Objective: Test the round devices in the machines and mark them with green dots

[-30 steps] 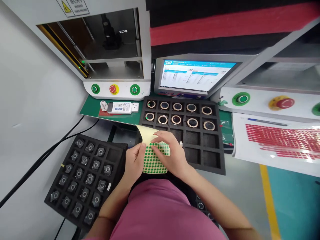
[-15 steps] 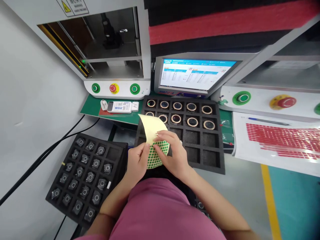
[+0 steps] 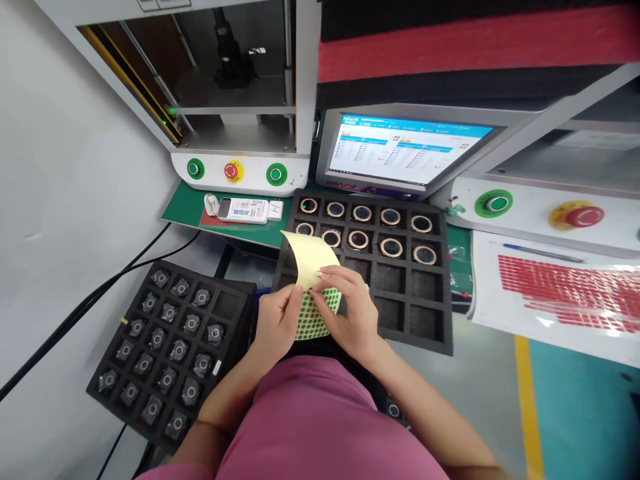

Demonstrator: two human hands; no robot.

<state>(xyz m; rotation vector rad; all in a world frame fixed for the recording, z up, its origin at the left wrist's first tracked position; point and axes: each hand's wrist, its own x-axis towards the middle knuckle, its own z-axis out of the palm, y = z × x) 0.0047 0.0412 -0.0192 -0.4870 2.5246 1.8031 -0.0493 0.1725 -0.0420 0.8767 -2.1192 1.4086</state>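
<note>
A pale yellow sheet of green dot stickers (image 3: 311,319) is held up over the near part of a black foam tray (image 3: 423,341). Its bare upper part curls backward, while rows of green dots cover the lower part. My left hand (image 3: 279,321) is closed on the sheet's left edge, thumb in front. My right hand (image 3: 353,308) is bent over the sheet's right side, thumb and fingertips close together at the top row of dots. Whether a loose dot sits between those fingertips is too small to tell. Gold-rimmed round parts (image 3: 391,247) fill the tray's two far rows.
At left, a second foam tray (image 3: 220,340) holds several small wrapped parts. Behind stand a machine with buttons (image 3: 231,171) and a monitor (image 3: 407,152). A white device (image 3: 245,210) lies on the green bench. Papers with red stickers (image 3: 565,287) and a pen (image 3: 543,253) lie right.
The whole view has shifted slightly. My right fingertips have drawn a little closer together at the top row of dots; my left hand still grips the sheet.
</note>
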